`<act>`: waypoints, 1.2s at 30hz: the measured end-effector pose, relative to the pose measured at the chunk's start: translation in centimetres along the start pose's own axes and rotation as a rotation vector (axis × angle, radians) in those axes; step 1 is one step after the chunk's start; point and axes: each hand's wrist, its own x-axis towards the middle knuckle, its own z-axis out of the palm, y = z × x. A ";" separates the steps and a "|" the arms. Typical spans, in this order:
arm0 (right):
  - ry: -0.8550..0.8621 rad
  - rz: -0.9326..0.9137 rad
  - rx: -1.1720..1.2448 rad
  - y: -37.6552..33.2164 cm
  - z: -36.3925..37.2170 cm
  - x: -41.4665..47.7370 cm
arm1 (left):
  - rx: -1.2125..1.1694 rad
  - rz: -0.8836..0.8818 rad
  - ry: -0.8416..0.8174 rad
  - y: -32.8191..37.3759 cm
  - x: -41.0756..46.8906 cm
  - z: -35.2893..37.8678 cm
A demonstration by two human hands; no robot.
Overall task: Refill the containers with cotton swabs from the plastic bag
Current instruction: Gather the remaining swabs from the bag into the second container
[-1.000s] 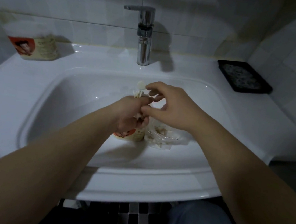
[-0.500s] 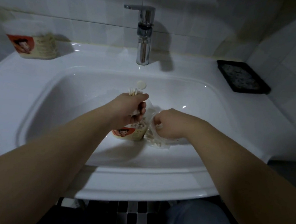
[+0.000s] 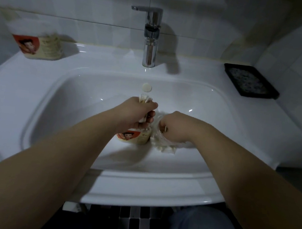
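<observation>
Midway, by the look: the left hand (image 3: 137, 113) grips a bundle of cotton swabs (image 3: 144, 98) over the container (image 3: 134, 138) in the sink (image 3: 72, 106), while the right hand (image 3: 173, 129) pinches more inside the plastic bag (image 3: 163, 146) beside it.

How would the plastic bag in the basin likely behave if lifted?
The plastic bag looks thin and crumpled, so probably floppy. It seems to hold only cotton swabs, so likely light. The right hand reaches into it, so tipping might spill swabs.
</observation>
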 end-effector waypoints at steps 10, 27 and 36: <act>0.118 0.004 0.052 0.1 -1.2 -0.2 | 0.583 0.260 -0.001 -0.7 -0.2 0.6; 0.252 0.084 0.343 1.2 -2.4 -1.4 | 0.731 0.158 0.103 -0.9 0.6 -0.4; 0.378 0.064 0.871 2.7 -3.4 -2.7 | 0.709 0.405 0.265 0.0 0.0 0.3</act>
